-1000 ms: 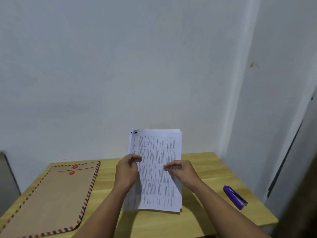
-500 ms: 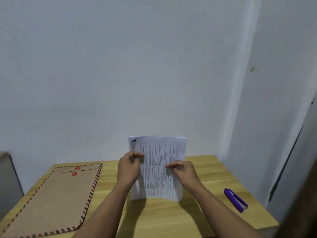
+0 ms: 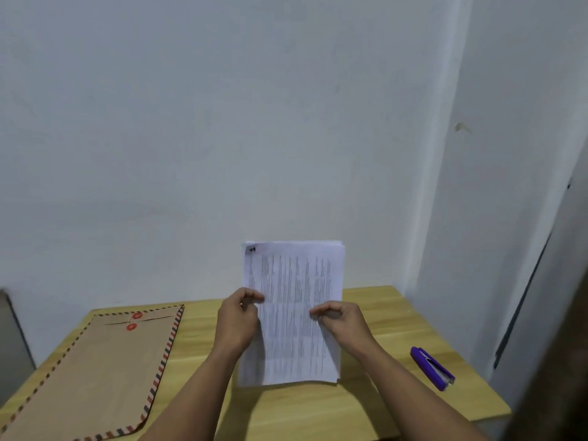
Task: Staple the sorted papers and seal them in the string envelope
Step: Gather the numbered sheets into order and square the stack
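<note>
Two hands hold the white printed paper stack (image 3: pixel 294 313) upright over the light wooden table (image 3: pixel 375 316), its bottom edge near the tabletop. Left hand (image 3: pixel 237 323) pinches the stack's left edge, fingers curled tight; right hand (image 3: pixel 345 321) clamps the right edge, thumb across the front sheet. Left of the stack, well apart, the brown string envelope with striped border (image 3: pixel 95 374) lies flat, red discs at its far end. Right of the stack, the purple stapler (image 3: pixel 432 368) rests on the table, untouched.

Bare tabletop (image 3: pixel 375 316) (papers (image 3: pixel 294 313) to stapler (image 3: pixel 432 368))
</note>
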### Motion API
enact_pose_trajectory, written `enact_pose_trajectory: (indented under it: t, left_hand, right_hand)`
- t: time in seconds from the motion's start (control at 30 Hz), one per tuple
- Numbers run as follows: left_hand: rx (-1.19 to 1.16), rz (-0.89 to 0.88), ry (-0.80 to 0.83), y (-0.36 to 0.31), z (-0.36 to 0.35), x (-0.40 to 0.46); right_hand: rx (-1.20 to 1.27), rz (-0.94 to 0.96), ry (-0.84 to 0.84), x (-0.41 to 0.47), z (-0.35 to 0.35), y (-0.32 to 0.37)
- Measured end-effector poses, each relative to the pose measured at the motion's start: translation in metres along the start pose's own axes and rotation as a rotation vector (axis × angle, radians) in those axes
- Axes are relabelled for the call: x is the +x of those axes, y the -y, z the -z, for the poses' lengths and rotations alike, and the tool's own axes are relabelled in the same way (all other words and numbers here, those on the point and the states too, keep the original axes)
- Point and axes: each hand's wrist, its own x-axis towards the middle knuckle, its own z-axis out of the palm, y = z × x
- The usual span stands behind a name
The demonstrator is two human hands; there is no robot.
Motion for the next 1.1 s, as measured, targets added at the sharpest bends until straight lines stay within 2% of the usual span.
enact_pose_trajectory:
  t: [0.2,0.37,0.63,0.77,0.9,1.0,1.1]
  left_hand:
    - [0.159,-0.174,0.041,-0.023,0.013,0.019]
    - [0.320,-0.224,0.147,-0.035,0.019,0.032]
    - [0.497,-0.247,0.194,-0.019,0.009,0.044]
    - [0.610,-0.274,0.346,-0.003,-0.003,0.049]
    - [0.728,-0.281,0.529,0.016,-0.025,0.046]
    - [0.808,-0.260,0.679,0.039,-0.041,0.046]
    - [0.872,-0.232,0.741,0.070,-0.059,0.046]
  right_hand:
    - [0.059,0.044,-0.035,0.016,0.030,0.040]
    - [0.048,-0.059,0.134,0.017,0.054,0.062]
    - [-0.056,-0.127,0.189,0.015,0.069,0.049]
    - [-0.030,-0.207,0.244,0.015,0.063,0.030]
    - [0.020,-0.249,0.205,0.017,0.043,-0.004]
    - [0.058,-0.281,0.108,0.021,0.025,-0.038]
    - [0.033,-0.343,-0.005,0.022,0.008,-0.074]
